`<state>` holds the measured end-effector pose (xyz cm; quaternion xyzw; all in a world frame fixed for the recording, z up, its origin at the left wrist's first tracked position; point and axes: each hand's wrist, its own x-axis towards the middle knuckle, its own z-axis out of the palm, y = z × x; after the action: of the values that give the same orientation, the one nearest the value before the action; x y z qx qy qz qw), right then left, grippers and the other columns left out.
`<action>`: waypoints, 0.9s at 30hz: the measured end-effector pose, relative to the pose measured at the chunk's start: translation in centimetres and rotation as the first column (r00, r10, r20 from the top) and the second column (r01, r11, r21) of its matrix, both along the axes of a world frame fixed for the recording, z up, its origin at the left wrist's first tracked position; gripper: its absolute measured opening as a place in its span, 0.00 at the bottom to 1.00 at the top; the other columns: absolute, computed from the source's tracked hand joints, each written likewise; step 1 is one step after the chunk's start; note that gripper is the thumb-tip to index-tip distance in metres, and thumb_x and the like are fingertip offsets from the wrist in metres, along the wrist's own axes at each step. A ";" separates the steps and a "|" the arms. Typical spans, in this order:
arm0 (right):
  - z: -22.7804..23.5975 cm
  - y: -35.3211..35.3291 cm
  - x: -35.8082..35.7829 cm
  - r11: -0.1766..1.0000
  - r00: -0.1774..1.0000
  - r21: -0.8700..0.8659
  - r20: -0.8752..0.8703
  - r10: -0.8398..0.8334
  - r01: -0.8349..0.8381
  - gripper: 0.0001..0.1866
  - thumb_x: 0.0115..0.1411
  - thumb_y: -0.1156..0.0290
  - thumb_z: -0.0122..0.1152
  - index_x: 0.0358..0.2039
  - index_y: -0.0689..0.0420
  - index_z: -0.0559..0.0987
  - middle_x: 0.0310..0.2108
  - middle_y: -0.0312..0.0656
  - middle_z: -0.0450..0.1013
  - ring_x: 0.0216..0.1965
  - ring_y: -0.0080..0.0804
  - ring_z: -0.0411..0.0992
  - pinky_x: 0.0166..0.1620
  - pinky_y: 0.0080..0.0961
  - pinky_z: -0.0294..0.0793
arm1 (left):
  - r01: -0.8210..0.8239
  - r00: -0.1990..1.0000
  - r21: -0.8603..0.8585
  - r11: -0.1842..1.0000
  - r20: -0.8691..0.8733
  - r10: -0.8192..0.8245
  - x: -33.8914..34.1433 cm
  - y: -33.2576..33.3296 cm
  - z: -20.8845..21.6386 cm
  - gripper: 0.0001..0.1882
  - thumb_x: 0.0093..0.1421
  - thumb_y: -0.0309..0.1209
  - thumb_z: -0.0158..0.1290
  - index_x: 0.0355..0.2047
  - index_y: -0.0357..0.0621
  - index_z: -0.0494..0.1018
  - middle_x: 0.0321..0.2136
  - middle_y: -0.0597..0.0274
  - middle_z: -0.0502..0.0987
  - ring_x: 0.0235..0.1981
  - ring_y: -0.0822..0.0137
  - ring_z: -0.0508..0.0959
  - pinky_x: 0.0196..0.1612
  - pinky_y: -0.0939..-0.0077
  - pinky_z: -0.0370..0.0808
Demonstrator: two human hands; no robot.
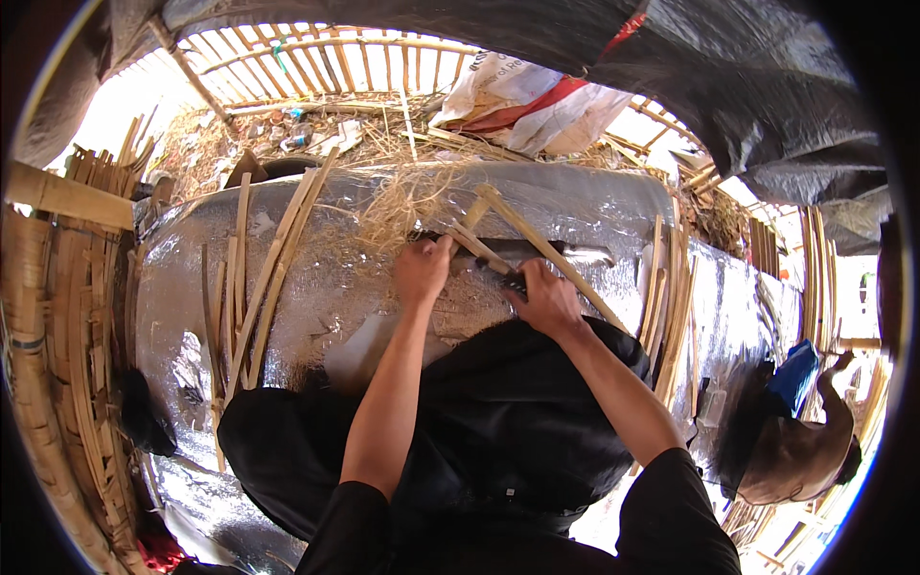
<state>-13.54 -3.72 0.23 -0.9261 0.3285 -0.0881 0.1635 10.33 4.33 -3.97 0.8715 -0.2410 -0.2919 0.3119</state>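
Note:
My left hand [425, 273] is closed round the far end of a short bamboo strip [479, 251], which slants down toward my right hand. My right hand [550, 299] is wrapped round a black-handled knife [515, 282], pressed close to the strip's near end; its blade is hardly visible. Just beyond both hands a long dark tool [575, 252] with a shiny right end lies crosswise, partly covered. A longer bamboo strip [541, 244] runs at a slant past my right hand to my knee. Curly pale shavings [407, 206] are heaped beyond my left hand.
Silvery sheeting [374, 307] covers the ground under the work. Bamboo strips [278, 259] lie to my left, and more strips [676, 307] to my right. Another person [800, 450] is at the far right. Beyond are a white sack [517, 91] and a slatted fence [355, 62]; dark sheeting [728, 77] hangs overhead.

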 end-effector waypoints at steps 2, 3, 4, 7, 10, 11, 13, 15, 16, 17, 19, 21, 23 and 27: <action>0.2 0.1 -1.2 1.000 0.997 0.020 -0.074 -0.003 0.005 0.23 0.60 0.59 0.71 0.48 0.57 0.72 0.45 0.49 0.76 0.38 0.59 0.81 0.39 0.52 0.83 | 0.011 1.000 0.023 1.000 -0.014 -0.010 -1.1 -0.7 0.0 0.37 0.56 0.70 0.58 0.32 0.43 0.86 0.32 0.45 0.86 0.39 0.43 0.86 0.46 0.49 0.81; -0.1 -0.7 -2.0 1.000 0.996 0.006 -0.086 0.004 -0.003 0.23 0.60 0.59 0.71 0.48 0.57 0.72 0.45 0.50 0.76 0.38 0.60 0.81 0.39 0.52 0.83 | 0.020 1.000 0.044 0.999 0.000 -0.020 -1.9 -1.5 0.8 0.38 0.56 0.70 0.58 0.33 0.43 0.86 0.33 0.44 0.86 0.40 0.44 0.86 0.46 0.49 0.81; -0.3 -1.1 -1.6 1.000 0.996 -0.003 -0.084 0.028 -0.028 0.22 0.60 0.59 0.70 0.47 0.57 0.72 0.45 0.50 0.76 0.38 0.60 0.81 0.38 0.52 0.83 | 0.010 0.999 0.070 0.998 0.030 -0.012 -1.7 -1.5 1.4 0.38 0.56 0.71 0.57 0.33 0.44 0.86 0.35 0.44 0.86 0.41 0.44 0.86 0.47 0.50 0.81; -0.1 -1.7 -0.9 0.999 0.989 -0.023 -0.140 0.044 -0.048 0.21 0.62 0.60 0.68 0.48 0.57 0.73 0.47 0.52 0.76 0.41 0.60 0.80 0.39 0.53 0.82 | -0.049 0.991 0.005 0.999 0.127 0.048 -1.5 -1.3 1.8 0.38 0.56 0.71 0.58 0.34 0.45 0.87 0.37 0.45 0.86 0.43 0.46 0.86 0.47 0.51 0.81; 0.6 -2.1 -2.1 1.000 0.998 -0.005 -0.063 0.002 -0.002 0.20 0.63 0.60 0.67 0.49 0.58 0.73 0.45 0.53 0.76 0.42 0.60 0.80 0.41 0.55 0.81 | -0.063 0.994 0.048 0.997 0.087 0.059 -2.1 -1.3 2.2 0.38 0.55 0.71 0.59 0.34 0.45 0.87 0.37 0.47 0.87 0.43 0.47 0.86 0.48 0.52 0.82; 0.8 -2.4 -2.3 0.998 0.998 -0.001 -0.015 -0.066 0.066 0.21 0.63 0.60 0.67 0.49 0.58 0.73 0.46 0.53 0.75 0.42 0.61 0.80 0.42 0.56 0.80 | -0.056 0.995 0.038 0.998 0.085 0.052 -1.9 -1.4 2.4 0.37 0.55 0.71 0.60 0.34 0.45 0.87 0.37 0.48 0.87 0.43 0.47 0.86 0.48 0.52 0.81; 0.9 -3.0 -3.0 0.980 0.978 0.027 0.071 -0.199 0.197 0.22 0.62 0.60 0.69 0.50 0.59 0.73 0.47 0.54 0.75 0.43 0.62 0.80 0.43 0.56 0.80 | -0.042 0.996 0.032 0.999 0.074 0.040 -1.7 -1.0 2.1 0.37 0.54 0.70 0.60 0.34 0.45 0.87 0.36 0.48 0.87 0.43 0.47 0.86 0.49 0.52 0.81; 1.2 -4.5 -3.8 0.962 0.962 -0.012 -0.003 -0.272 0.272 0.24 0.61 0.61 0.70 0.50 0.60 0.72 0.48 0.53 0.74 0.43 0.62 0.80 0.44 0.56 0.80 | -0.058 0.993 0.014 0.998 0.099 0.057 -1.9 -1.1 1.8 0.36 0.54 0.70 0.60 0.34 0.46 0.87 0.35 0.48 0.87 0.42 0.47 0.86 0.49 0.52 0.81; 1.3 -5.0 -4.3 0.950 0.949 -0.036 -0.039 -0.312 0.311 0.25 0.60 0.61 0.71 0.50 0.60 0.72 0.49 0.53 0.73 0.43 0.63 0.79 0.44 0.56 0.80 | -0.063 0.992 0.002 0.998 0.109 0.063 -2.1 -1.2 1.7 0.36 0.54 0.70 0.61 0.34 0.46 0.87 0.35 0.48 0.87 0.42 0.46 0.86 0.49 0.52 0.81; 1.4 -5.3 -4.8 0.958 0.958 -0.031 -0.015 -0.285 0.284 0.24 0.57 0.66 0.73 0.49 0.61 0.72 0.45 0.53 0.73 0.43 0.60 0.78 0.43 0.53 0.78 | -0.044 0.994 0.003 0.999 0.100 0.044 -2.1 -1.4 1.6 0.36 0.54 0.70 0.60 0.34 0.46 0.87 0.35 0.48 0.87 0.42 0.46 0.86 0.49 0.51 0.81; 1.6 -5.6 -4.5 0.973 0.970 -0.009 -0.084 -0.229 0.229 0.21 0.58 0.68 0.71 0.47 0.61 0.72 0.46 0.53 0.73 0.43 0.60 0.78 0.43 0.54 0.77 | -0.014 0.996 0.016 1.000 0.091 0.012 -1.8 -1.1 1.2 0.36 0.55 0.70 0.60 0.35 0.46 0.88 0.36 0.47 0.86 0.43 0.45 0.86 0.49 0.51 0.80; 1.5 -5.7 -4.2 0.980 0.973 -0.009 -0.120 -0.197 0.198 0.19 0.58 0.70 0.69 0.46 0.61 0.72 0.46 0.53 0.73 0.44 0.60 0.78 0.43 0.55 0.77 | -0.017 0.992 0.005 1.000 0.121 0.017 -1.8 -1.0 1.0 0.37 0.55 0.70 0.59 0.34 0.45 0.87 0.37 0.46 0.86 0.44 0.45 0.85 0.49 0.50 0.80; 1.2 -5.7 -4.2 0.981 0.973 -0.034 -0.125 -0.196 0.193 0.16 0.59 0.71 0.67 0.44 0.61 0.72 0.46 0.53 0.74 0.44 0.60 0.78 0.42 0.55 0.77 | -0.020 0.990 0.007 1.000 0.138 0.019 -1.8 -1.0 1.0 0.37 0.56 0.70 0.59 0.34 0.45 0.87 0.38 0.45 0.86 0.44 0.45 0.85 0.49 0.50 0.80; 1.0 -5.4 -4.4 0.962 0.953 -0.059 -0.130 -0.272 0.267 0.15 0.61 0.69 0.64 0.45 0.61 0.72 0.48 0.52 0.75 0.42 0.61 0.79 0.41 0.55 0.79 | -0.037 0.984 -0.020 0.999 0.176 0.040 -1.9 -1.1 0.3 0.37 0.55 0.70 0.61 0.32 0.43 0.86 0.36 0.45 0.86 0.43 0.45 0.85 0.48 0.49 0.79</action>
<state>-17.98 -9.13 1.20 -0.8796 0.4603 -0.0525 0.1083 8.48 3.19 -3.71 0.8956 -0.2534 -0.2055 0.3023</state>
